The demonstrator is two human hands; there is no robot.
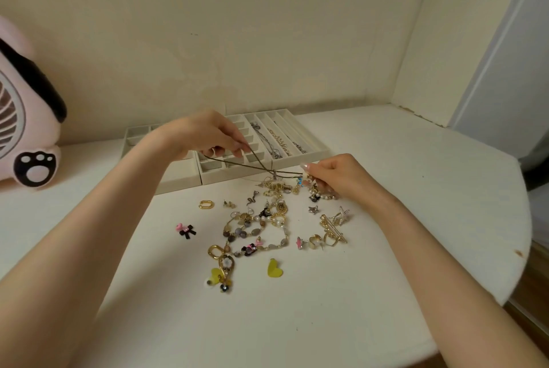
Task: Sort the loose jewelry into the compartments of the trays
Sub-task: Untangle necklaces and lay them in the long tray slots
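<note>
A thin dark chain necklace (261,168) stretches between my two hands just above the trays' front edge. My left hand (205,133) pinches one end over the middle tray (237,173). At the other end my right hand (335,174) pinches it, low over the pile of loose jewelry (273,219). The right tray (319,146) has long slots that hold three chains. A left tray (133,136) is partly hidden by my left arm. The pile holds beaded strands, earrings, rings and brooches.
A pink fan with a paw print (26,130) stands at the far left. Yellow hearts (274,268), a pink and black bow (185,230) and a gold oval ring (205,204) lie apart from the pile. The white table ends at the right (505,263); walls stand close behind.
</note>
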